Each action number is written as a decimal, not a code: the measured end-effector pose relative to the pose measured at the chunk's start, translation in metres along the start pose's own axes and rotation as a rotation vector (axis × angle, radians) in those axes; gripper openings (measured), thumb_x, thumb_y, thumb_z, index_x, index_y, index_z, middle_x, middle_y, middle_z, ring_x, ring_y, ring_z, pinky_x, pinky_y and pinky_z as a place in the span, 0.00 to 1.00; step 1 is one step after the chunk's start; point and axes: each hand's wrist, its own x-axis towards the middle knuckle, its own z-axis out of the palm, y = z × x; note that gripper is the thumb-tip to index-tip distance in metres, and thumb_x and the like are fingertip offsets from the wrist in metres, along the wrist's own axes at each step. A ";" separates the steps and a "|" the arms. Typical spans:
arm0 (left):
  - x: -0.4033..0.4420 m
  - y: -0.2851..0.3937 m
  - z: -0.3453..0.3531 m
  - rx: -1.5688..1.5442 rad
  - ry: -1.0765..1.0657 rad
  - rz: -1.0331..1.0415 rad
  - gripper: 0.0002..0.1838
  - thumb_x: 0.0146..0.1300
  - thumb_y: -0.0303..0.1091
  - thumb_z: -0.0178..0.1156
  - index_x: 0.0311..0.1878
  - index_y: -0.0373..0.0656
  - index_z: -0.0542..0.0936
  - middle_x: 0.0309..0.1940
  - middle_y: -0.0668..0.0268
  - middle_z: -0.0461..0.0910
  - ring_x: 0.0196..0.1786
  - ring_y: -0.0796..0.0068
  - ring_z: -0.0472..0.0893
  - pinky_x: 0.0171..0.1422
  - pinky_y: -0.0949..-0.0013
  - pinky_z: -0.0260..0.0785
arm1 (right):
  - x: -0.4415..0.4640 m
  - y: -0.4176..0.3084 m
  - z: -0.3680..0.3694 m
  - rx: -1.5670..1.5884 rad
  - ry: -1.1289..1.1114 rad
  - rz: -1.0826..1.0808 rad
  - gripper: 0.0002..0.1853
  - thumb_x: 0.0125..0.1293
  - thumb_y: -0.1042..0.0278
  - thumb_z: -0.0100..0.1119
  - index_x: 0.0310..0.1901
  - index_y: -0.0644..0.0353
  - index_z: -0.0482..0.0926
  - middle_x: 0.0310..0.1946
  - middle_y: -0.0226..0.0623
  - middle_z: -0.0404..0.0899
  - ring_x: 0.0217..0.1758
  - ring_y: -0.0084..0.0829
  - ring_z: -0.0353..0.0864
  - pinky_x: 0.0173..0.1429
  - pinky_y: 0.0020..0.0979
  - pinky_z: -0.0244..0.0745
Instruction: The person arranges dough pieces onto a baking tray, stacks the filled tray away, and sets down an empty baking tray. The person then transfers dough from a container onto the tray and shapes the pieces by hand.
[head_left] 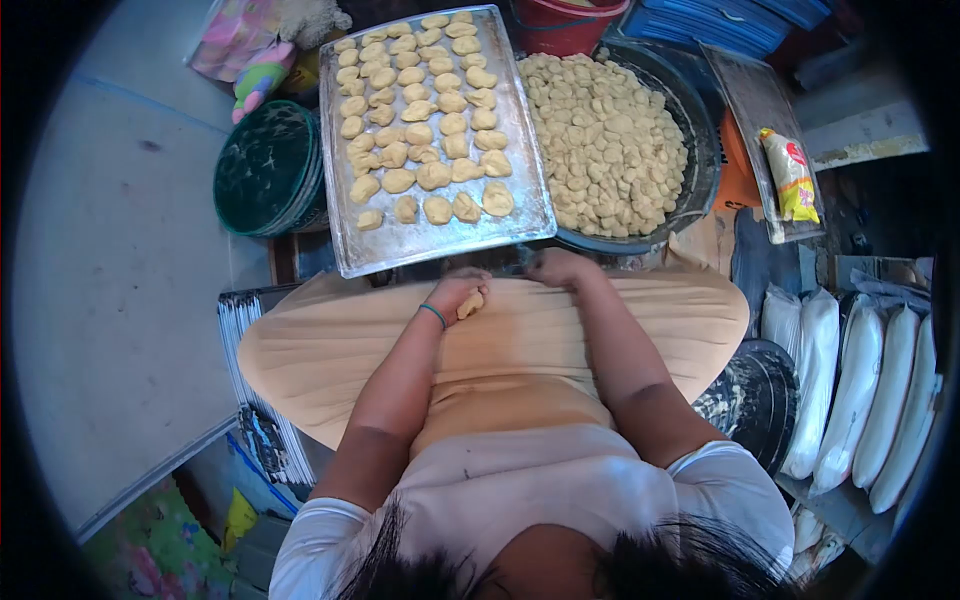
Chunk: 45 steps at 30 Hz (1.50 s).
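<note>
My left hand (460, 290), with a teal band at the wrist, is closed round a piece of dough (470, 305) above my lap. Just right of it my right hand (562, 267) is curled, slightly blurred, by the front of the tray and basin; what its fingers hold, if anything, is hidden. Ahead, a metal baking tray (435, 248) carries rows of flattened dough pieces (433, 175). To its right, a large dark basin (700, 150) is heaped with small dough lumps (605, 140).
Left of the baking tray stand stacked green buckets (262, 165); a red bucket (565, 25) is behind the basin. At right, a yellow-and-white packet (790, 175) lies on another tray (745, 95). White filled bags (850, 400) and a black floury basin (750, 400) sit lower right.
</note>
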 end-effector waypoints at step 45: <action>-0.100 0.153 -0.007 1.484 0.846 1.081 0.22 0.59 0.45 0.65 0.57 0.51 0.79 0.52 0.65 0.75 0.60 0.59 0.71 0.61 0.53 0.60 | -0.040 -0.169 -0.054 -0.306 1.061 -0.562 0.27 0.58 0.48 0.67 0.59 0.45 0.78 0.52 0.37 0.73 0.58 0.40 0.69 0.61 0.45 0.58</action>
